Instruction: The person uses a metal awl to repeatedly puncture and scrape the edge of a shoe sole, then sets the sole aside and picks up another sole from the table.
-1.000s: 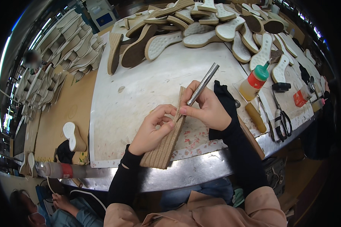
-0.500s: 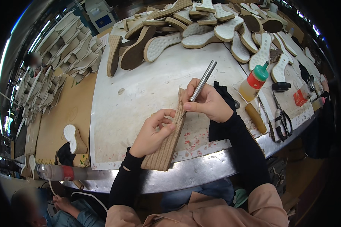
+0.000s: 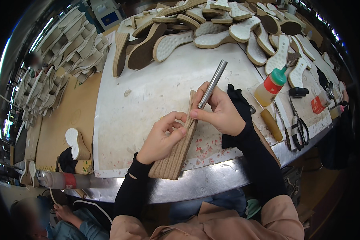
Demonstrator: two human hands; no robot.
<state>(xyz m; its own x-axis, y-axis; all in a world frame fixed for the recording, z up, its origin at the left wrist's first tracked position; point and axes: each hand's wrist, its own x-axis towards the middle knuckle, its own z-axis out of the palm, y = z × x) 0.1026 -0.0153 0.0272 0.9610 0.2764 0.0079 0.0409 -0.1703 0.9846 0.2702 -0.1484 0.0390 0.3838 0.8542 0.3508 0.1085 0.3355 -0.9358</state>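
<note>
A wedge shoe sole (image 3: 173, 159) with a braided, rope-like tan side is tilted above the front of the table. My left hand (image 3: 163, 137) is closed around its middle, thumb and fingers meeting near the upper edge. In my right hand (image 3: 221, 112) is a slim metal rod (image 3: 213, 84), its upper end pointing up and to the right. My right thumb and fingertips press at the narrow end of the sole, close to my left fingertips. Whatever lies between the fingertips is too small to make out.
Many wedge soles (image 3: 173, 45) are heaped at the back. To the right lie a green-capped glue bottle (image 3: 271, 86), a yellow-brown roller (image 3: 271, 125), scissors (image 3: 299, 130) and a black cloth (image 3: 238, 105). Stacked soles (image 3: 74, 50) stand at left, near a single wedge (image 3: 77, 144). Another person's hand (image 3: 65, 213) is at lower left.
Both hands keep their grip on the sole and the rod. The rod and right hand have shifted very slightly; the whole view has moved a little.
</note>
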